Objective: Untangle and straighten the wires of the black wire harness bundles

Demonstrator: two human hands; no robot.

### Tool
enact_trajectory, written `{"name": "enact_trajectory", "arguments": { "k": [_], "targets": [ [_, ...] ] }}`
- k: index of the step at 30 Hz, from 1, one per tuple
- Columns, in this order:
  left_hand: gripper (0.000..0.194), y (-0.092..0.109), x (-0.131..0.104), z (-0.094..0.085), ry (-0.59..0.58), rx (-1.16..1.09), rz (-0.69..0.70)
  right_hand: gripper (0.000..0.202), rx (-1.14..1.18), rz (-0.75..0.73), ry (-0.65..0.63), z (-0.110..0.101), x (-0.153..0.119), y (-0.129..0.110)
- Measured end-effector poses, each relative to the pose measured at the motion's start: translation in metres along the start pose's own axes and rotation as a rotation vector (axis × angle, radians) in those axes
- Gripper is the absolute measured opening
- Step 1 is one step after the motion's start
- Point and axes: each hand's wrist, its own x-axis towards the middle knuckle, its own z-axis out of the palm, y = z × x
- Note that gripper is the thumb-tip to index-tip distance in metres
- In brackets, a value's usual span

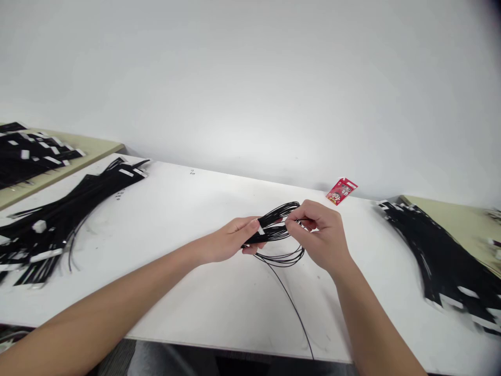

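A coiled bundle of thin black cable [276, 231] is held above the white table, roughly in the middle of the view. My left hand [235, 237] is closed around the coil's left end, with the thumb on top near a small white piece. At the coil's right end, my right hand [319, 232] pinches the cable between thumb and fingers; exactly which strands it grips is partly hidden. Looser loops hang below the coil, and a single strand trails down to the table's front edge.
Black cable bundles with white ends lie on the left [78, 209] and right [450, 261] of the white table [188, 303]. A red packet [341, 191] rests near the wall. More black cables [31, 154] lie on a beige surface at the far left.
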Motion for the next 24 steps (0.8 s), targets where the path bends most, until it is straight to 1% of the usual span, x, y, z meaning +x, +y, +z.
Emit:
{"name": "enact_trajectory", "arguments": {
  "k": [3, 7, 11, 16, 18, 21, 24],
  "targets": [
    [0.049, 0.001, 0.001, 0.001, 0.016, 0.014, 0.003, 0.015, -0.003, 0.038, -0.007, 0.0, 0.0, -0.001],
    [0.047, 0.0, 0.001, 0.002, 0.033, 0.013, 0.002, 0.014, 0.027, 0.141, -0.046, 0.0, 0.0, -0.002],
    [0.045, -0.002, 0.0, 0.003, 0.059, 0.024, 0.019, 0.013, 0.012, 0.167, -0.03, 0.0, -0.001, -0.003],
    [0.044, -0.003, 0.001, 0.003, 0.065, 0.033, 0.021, 0.013, 0.09, 0.239, -0.094, 0.002, -0.001, -0.002],
    [0.045, -0.002, 0.002, 0.003, 0.06, 0.03, 0.013, 0.013, 0.06, 0.207, -0.085, 0.004, -0.001, -0.001],
    [0.048, 0.0, 0.001, 0.003, 0.063, 0.018, -0.006, 0.01, 0.008, 0.078, -0.066, 0.008, -0.001, 0.001],
    [0.048, 0.002, 0.001, 0.003, 0.066, -0.005, -0.02, 0.008, 0.021, 0.02, -0.091, 0.011, -0.001, 0.003]
  ]
}}
